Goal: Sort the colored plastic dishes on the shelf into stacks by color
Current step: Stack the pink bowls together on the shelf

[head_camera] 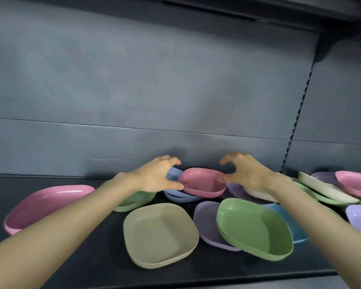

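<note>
**Item: small pink dish.** It sits tilted between the two hands, leaning on the blue dishes just behind the left thumb, towards the back of the shelf.

**Left hand.** The fingers are bent in a loose claw above the dish's left rim and hold nothing. The thumb is held apart from them, its tip at the rim.

**Right hand.** It mirrors the left: the fingers arch over the right rim and the thumb tip is at the edge. The picture is smeared here, so contact looks likely but I cannot tell whether either thumb presses.

**Nearby stock.**
- Large pink dish, well out from the left fingers, past the forearm.
- Green dish, under the left wrist.
- Cream dish, under the right palm, lying on a purple one.
- Beige dish, front green dish and purple dish, all nearer the person than the fingertips.
- Mixed heap, out beyond the right wrist.

**Condition of task.** Early, by my reading; the colours are mostly mixed and loosely overlapped.

**Hazards.**
- With only the thumb tips at a smooth, tilted rim, the dish may squirt out or tip backwards if the fingers fail to come down over the far edge.
- Lifting may drag the blue dishes along, since the pink one leans on them.
- The right forearm passes over the front green dish, and a low sweep could knock it off the purple one.
</note>
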